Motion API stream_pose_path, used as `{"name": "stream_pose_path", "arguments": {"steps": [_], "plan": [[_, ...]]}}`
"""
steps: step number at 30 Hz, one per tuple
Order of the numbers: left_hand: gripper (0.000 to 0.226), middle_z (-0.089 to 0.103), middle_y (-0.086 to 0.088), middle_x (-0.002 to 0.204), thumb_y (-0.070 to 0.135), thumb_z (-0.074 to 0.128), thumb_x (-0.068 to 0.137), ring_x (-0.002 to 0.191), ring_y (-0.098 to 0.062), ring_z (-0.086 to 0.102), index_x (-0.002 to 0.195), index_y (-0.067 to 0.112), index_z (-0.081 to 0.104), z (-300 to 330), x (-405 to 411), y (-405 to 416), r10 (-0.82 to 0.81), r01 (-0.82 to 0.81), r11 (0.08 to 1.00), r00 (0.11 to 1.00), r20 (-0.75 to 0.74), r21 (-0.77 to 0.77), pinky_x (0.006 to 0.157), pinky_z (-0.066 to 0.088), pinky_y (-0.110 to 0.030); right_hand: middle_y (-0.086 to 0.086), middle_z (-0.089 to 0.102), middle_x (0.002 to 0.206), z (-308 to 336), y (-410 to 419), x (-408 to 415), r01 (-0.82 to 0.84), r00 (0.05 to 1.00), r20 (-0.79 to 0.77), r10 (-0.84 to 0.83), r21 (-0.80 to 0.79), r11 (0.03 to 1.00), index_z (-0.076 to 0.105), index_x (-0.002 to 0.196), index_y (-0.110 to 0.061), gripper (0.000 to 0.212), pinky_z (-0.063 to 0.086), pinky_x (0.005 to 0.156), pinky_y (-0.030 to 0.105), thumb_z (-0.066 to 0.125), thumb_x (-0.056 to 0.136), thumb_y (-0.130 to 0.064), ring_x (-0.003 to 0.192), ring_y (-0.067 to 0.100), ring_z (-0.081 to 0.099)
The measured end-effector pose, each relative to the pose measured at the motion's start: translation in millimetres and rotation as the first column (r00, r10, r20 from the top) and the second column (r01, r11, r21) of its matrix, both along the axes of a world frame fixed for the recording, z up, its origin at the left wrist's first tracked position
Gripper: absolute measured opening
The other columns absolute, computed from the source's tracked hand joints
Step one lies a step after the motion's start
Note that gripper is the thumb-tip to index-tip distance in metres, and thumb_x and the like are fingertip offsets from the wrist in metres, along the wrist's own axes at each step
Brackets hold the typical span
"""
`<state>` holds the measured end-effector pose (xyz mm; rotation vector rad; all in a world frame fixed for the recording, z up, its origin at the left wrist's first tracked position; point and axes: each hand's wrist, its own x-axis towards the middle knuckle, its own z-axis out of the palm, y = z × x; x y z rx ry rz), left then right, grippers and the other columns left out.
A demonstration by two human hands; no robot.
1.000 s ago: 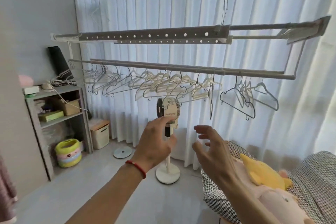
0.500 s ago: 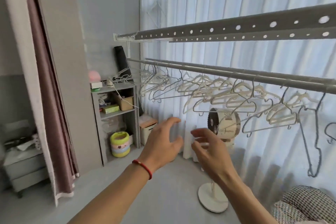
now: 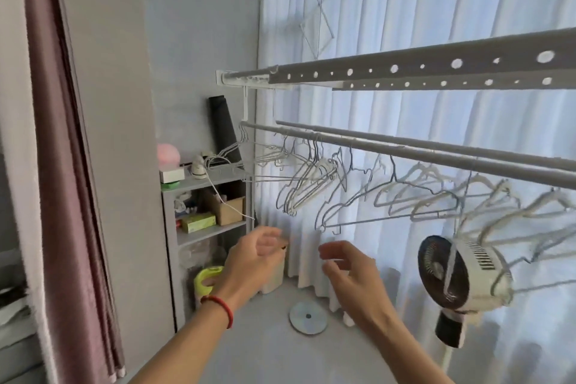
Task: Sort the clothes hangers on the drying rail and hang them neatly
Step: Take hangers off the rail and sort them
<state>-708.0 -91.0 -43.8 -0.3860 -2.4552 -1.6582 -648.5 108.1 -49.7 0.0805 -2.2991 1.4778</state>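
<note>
Both hands, left hand (image 3: 255, 254) and right hand (image 3: 349, 268), are raised, loosely open and empty. Hangers (image 3: 311, 184) hang above on the drying rail (image 3: 358, 142), running left to right; left hand is nearer the tangled left cluster.

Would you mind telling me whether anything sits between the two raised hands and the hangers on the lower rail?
Nothing visible does. The left hand and right hand are empty, raised just below the hangers on the lower rail, with only open air between. The fan stands off to the right.
</note>
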Motion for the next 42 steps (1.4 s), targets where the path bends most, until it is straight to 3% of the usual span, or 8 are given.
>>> {"name": "stream_pose_path", "arguments": {"steps": [6,12,20,22,25,31,36,42], "plan": [[0.032,0.065,0.016,0.113,0.036,0.067,0.084,0.105,0.002,0.06,0.115,0.04,0.063,9.3,-110.0,-31.6,-0.034,0.032,0.998,0.999,-0.039,-0.055,0.076,0.045,-0.014,-0.019,0.073,0.098,9.8,-51.3,-123.8,-0.034,0.998,-0.055,0.031,-0.048,0.998,0.07,0.101,-0.031,0.022,0.045,0.071,0.004,0.061,0.093,-0.013,0.092,-0.01,0.063],[0.028,0.065,0.02,0.114,0.028,0.067,0.088,0.11,0.005,0.058,0.112,0.042,0.065,30.1,-226.2,-71.1,-0.018,-0.011,0.975,0.992,-0.124,-0.224,0.088,0.048,-0.018,-0.029,0.068,0.102,24.8,-81.2,-243.3,-0.121,0.985,-0.126,0.119,-0.005,0.993,0.067,0.107,-0.038,0.028,0.049,0.07,0.006,0.055,0.081,-0.039,0.095,-0.009,0.062],[0.035,0.059,0.018,0.119,0.032,0.064,0.093,0.105,0.002,0.056,0.127,0.039,0.062,46.3,-385.1,-94.8,0.01,-0.09,0.924,0.977,-0.211,-0.372,0.071,0.04,-0.004,-0.018,0.07,0.104,37.2,-118.3,-406.6,-0.046,0.998,-0.042,0.042,-0.107,0.993,0.068,0.11,-0.029,0.022,0.054,0.076,0.019,0.06,0.093,-0.018,0.087,-0.01,0.063],[0.038,0.059,0.013,0.125,0.03,0.062,0.095,0.109,0.001,0.051,0.133,0.033,0.06,49.5,-428.7,-96.9,-0.011,-0.096,0.913,0.966,-0.259,-0.397,0.082,0.04,-0.005,-0.021,0.068,0.106,27.3,-129.6,-436.2,0.006,1.0,-0.01,-0.007,-0.121,0.993,0.066,0.115,-0.03,0.024,0.051,0.072,0.016,0.061,0.093,-0.023,0.086,-0.011,0.063],[0.042,0.056,0.003,0.14,0.032,0.059,0.096,0.128,-0.012,0.048,0.138,0.024,0.055,46.1,-495.4,-100.3,-0.046,-0.104,0.891,0.948,-0.314,-0.442,0.105,0.04,-0.027,-0.02,0.065,0.112,13.7,-141.5,-479.3,0.136,0.991,0.023,-0.134,-0.186,0.973,0.061,0.125,-0.03,0.032,0.047,0.069,0.016,0.06,0.094,-0.027,0.09,-0.008,0.063],[0.042,0.061,0.001,0.13,0.037,0.06,0.095,0.107,-0.006,0.06,0.135,0.027,0.056,26.3,-602.1,-107.4,-0.283,0.272,0.932,0.959,-0.012,-0.241,0.087,0.051,-0.027,0.003,0.045,0.15,-0.2,-159.8,-553.1,0.453,0.891,0.135,-0.434,-0.2,0.869,0.042,0.148,-0.025,0.061,0.041,0.101,0.036,0.062,0.094,-0.045,0.128,0.018,0.05],[0.034,0.064,0.006,0.115,0.03,0.064,0.094,0.1,-0.011,0.066,0.128,0.027,0.056,19.9,-642.4,-94.8,-0.572,0.6,0.791,0.796,0.201,-0.124,0.081,0.058,-0.031,0.004,0.044,0.144,6.8,-177.8,-587.4,0.56,0.828,0.266,-0.493,-0.379,0.737,0.033,0.147,-0.039,0.094,0.046,0.106,0.05,0.057,0.062,-0.072,0.12,0.023,0.05],[0.021,0.063,-0.017,0.111,0.017,0.055,0.094,0.093,-0.036,0.073,0.114,0.013,0.059,16.5,-660.5,-87.0,-0.674,0.717,0.694,0.613,0.412,0.068,0.077,0.059,-0.046,0.007,0.046,0.137,2.4,-188.3,-606.5,0.538,0.842,0.315,-0.439,-0.555,0.634,0.027,0.15,-0.04,0.09,0.062,0.086,0.049,0.072,0.073,-0.053,0.098,0.018,0.06]]}}
